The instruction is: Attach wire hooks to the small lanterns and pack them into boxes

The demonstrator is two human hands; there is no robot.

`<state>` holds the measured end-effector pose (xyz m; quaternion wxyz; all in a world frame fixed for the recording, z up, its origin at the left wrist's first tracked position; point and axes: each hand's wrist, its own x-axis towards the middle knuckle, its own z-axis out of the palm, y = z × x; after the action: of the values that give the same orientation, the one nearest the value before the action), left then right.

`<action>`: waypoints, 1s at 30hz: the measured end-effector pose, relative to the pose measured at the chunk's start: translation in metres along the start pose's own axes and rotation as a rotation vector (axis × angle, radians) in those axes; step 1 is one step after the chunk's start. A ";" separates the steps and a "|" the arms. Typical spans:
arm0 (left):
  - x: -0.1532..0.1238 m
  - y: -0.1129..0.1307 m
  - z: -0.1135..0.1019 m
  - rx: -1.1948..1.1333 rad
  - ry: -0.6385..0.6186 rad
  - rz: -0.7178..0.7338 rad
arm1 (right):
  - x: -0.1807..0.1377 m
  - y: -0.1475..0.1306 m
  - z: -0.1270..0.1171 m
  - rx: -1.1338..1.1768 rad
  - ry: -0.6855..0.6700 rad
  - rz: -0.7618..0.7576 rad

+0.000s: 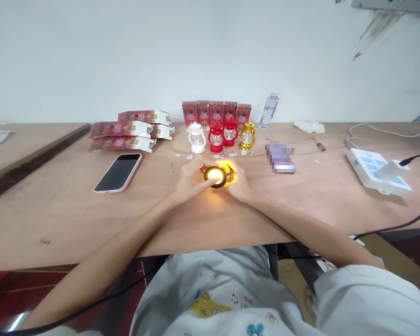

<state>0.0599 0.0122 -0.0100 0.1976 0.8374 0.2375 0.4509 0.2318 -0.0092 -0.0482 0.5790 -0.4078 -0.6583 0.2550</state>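
Observation:
Between my hands, just above the wooden table, is a small lantern (217, 176) with a dark round rim, glowing bright yellow toward me. My left hand (190, 179) is closed around its left side, the thumb reaching across to the lit face. Around the right side my right hand (241, 184) is wrapped, its fingers partly lost in the glare. Beyond them stand a white lantern (196, 138), two red lanterns (216, 138) and a gold lantern (247, 136), with small clear and white bits (232, 154) lying in front.
Several red printed boxes (217, 114) stand at the wall; more boxes (121, 143) lie stacked at left. A phone (118, 173) lies left, a pixelated item (280, 157) right. A water bottle (269, 111) leans behind. A white power strip (380, 171) with cables sits far right.

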 end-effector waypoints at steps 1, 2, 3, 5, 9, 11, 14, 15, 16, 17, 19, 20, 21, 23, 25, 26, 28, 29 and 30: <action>0.001 -0.001 -0.001 -0.041 -0.017 -0.019 | 0.000 0.000 0.000 -0.013 0.001 -0.027; 0.002 -0.002 -0.001 -0.085 -0.034 -0.043 | 0.000 0.001 -0.001 -0.025 0.003 -0.053; 0.003 -0.003 -0.002 -0.129 -0.049 -0.069 | 0.000 0.001 -0.001 -0.036 0.005 -0.075; 0.005 -0.005 -0.003 -0.216 -0.081 -0.123 | 0.000 0.002 -0.001 -0.054 0.019 -0.089; 0.006 -0.010 -0.003 -0.376 -0.153 -0.212 | -0.001 0.003 0.000 -0.097 0.048 -0.090; 0.006 -0.013 -0.001 -0.448 -0.184 -0.257 | -0.001 0.003 0.000 -0.127 0.066 -0.100; 0.004 -0.015 0.002 -0.496 -0.216 -0.295 | -0.001 0.001 -0.001 -0.189 0.107 -0.130; 0.004 -0.015 0.002 -0.490 -0.221 -0.296 | -0.001 0.000 -0.001 -0.207 0.118 -0.141; 0.003 -0.015 0.003 -0.480 -0.225 -0.293 | -0.001 0.000 -0.001 -0.222 0.126 -0.153; 0.002 -0.015 0.004 -0.469 -0.227 -0.289 | -0.001 -0.001 -0.001 -0.232 0.132 -0.163; 0.002 -0.014 0.005 -0.459 -0.225 -0.279 | -0.001 -0.002 -0.001 -0.245 0.141 -0.175; 0.002 -0.015 0.005 -0.457 -0.220 -0.276 | -0.001 -0.002 -0.001 -0.247 0.144 -0.172; 0.002 -0.015 0.005 -0.457 -0.211 -0.274 | -0.001 -0.002 -0.001 -0.245 0.147 -0.167; 0.004 -0.020 0.004 -0.444 -0.173 -0.272 | -0.001 -0.002 -0.001 -0.228 0.153 -0.150; 0.008 -0.028 0.000 -0.390 -0.100 -0.289 | -0.001 -0.001 -0.001 -0.196 0.159 -0.140; 0.009 -0.034 -0.004 -0.339 -0.056 -0.308 | 0.000 0.000 -0.002 -0.183 0.158 -0.133; 0.012 -0.048 -0.014 -0.196 0.004 -0.369 | 0.001 0.002 -0.002 -0.150 0.143 -0.110; 0.012 -0.056 -0.021 -0.107 0.016 -0.398 | 0.001 0.003 -0.002 -0.127 0.138 -0.097; 0.012 -0.065 -0.028 -0.016 0.036 -0.419 | 0.002 0.004 -0.001 -0.101 0.135 -0.086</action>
<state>0.0272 0.0752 -0.0227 0.2894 0.7599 0.4062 0.4169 0.2342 -0.0055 -0.0504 0.6112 -0.4241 -0.6467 0.1686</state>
